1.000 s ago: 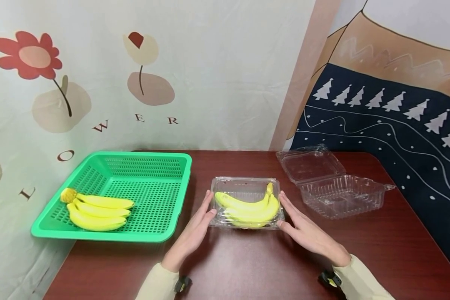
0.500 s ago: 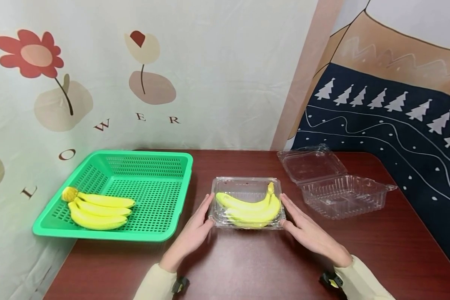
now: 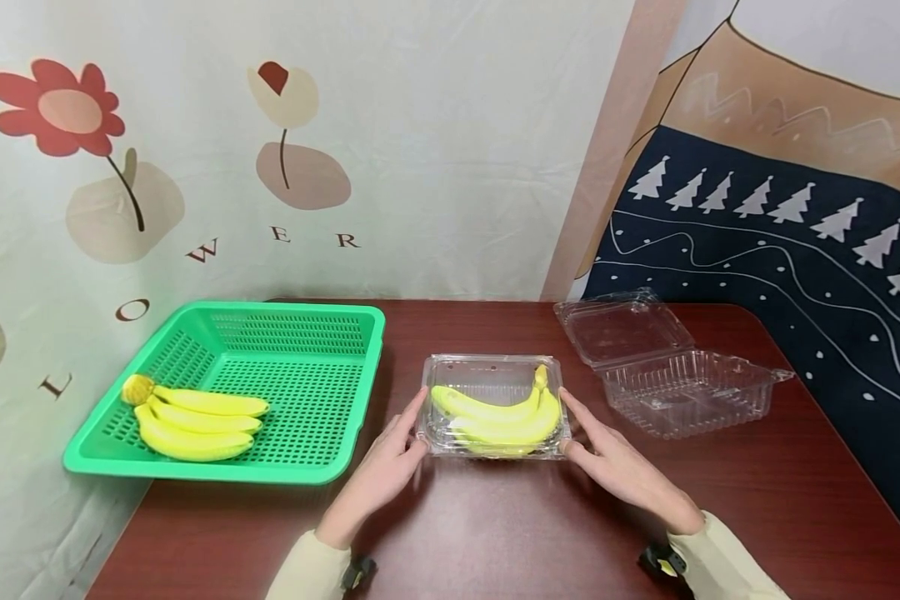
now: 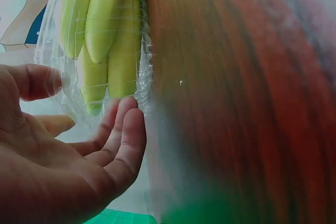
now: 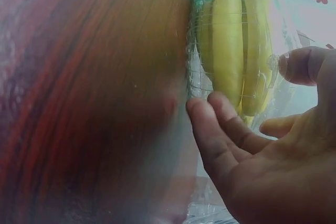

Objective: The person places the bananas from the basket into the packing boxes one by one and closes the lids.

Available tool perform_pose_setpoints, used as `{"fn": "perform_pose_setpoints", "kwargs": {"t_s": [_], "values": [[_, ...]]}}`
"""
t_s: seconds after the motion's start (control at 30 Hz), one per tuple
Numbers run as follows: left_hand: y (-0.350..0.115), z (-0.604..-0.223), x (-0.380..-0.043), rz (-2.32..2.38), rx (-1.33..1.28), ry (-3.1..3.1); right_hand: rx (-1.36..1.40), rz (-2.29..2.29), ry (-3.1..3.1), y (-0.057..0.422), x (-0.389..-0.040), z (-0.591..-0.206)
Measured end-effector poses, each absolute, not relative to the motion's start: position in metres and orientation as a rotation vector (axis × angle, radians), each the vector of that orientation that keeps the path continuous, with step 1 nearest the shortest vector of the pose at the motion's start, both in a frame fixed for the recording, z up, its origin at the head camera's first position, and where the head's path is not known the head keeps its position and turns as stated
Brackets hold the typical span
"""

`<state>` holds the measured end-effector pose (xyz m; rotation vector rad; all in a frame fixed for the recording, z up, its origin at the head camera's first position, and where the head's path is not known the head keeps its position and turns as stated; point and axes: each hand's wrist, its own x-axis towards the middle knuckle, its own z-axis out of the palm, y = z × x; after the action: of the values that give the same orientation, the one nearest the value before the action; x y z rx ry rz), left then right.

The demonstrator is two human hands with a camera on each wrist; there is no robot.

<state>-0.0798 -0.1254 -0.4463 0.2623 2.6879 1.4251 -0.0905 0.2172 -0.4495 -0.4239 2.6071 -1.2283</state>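
A clear plastic clamshell container with its lid down sits on the dark red table, a bunch of yellow bananas inside. My left hand touches its left side, fingers along the wall and thumb at the near corner. On the opposite side my right hand touches the wall the same way. The left wrist view shows the left thumb at the lid rim and several fingertips low on the side. In the right wrist view the right thumb meets the rim, with fingertips lower down.
At the left stands a green plastic basket, another banana bunch lying in it. A second clear clamshell is at the right, its lid swung back. Printed cloth hangs behind the table.
My left thumb has slid down slightly to the container's near left corner. The right hand, the container and the bananas have hardly moved.
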Motion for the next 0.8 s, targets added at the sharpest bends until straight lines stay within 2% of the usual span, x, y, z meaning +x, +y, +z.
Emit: {"fn": "perform_pose_setpoints", "kwargs": {"t_s": [0.37, 0.8], "values": [[-0.1245, -0.4483, -0.0807, 1.659, 0.249, 2.336, -0.566, -1.442, 2.355, 0.2200, -0.0920, -0.4524], [-0.1252, -0.4543, -0.0828, 1.883, 0.221, 2.049, -0.568, -1.572, 2.196, 0.2165, -0.0927, -0.4539]]}}
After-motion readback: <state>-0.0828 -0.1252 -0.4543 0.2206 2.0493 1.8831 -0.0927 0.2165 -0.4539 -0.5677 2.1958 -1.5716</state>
